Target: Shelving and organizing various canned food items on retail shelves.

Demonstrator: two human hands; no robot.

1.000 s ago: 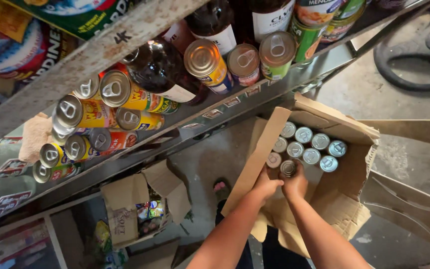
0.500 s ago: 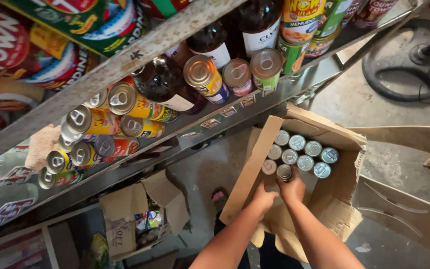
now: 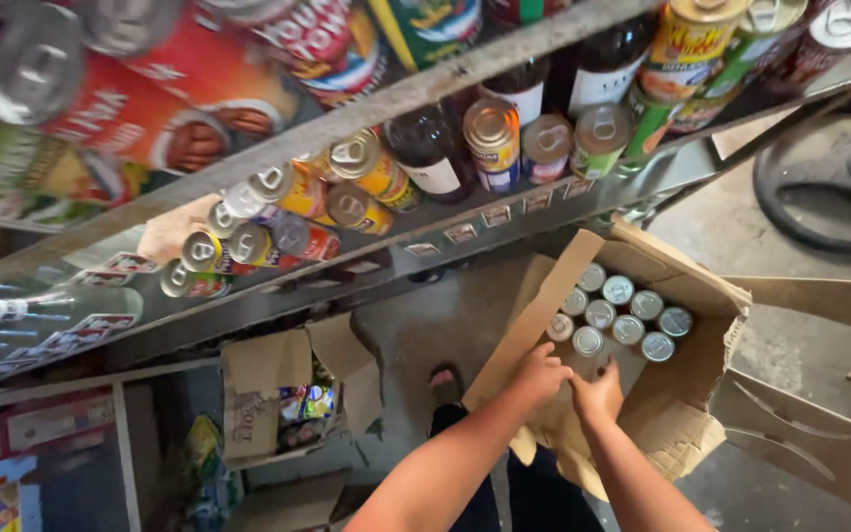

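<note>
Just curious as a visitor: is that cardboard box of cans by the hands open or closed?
Open. The cardboard box's flaps are spread outward, and the lids of the cans inside show from above.

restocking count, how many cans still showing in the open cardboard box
8 round silver-topped cans show in the open brown cardboard box: roughly two diagonal rows of four, just beyond the left hand and right hand. More may be hidden beneath.
</note>
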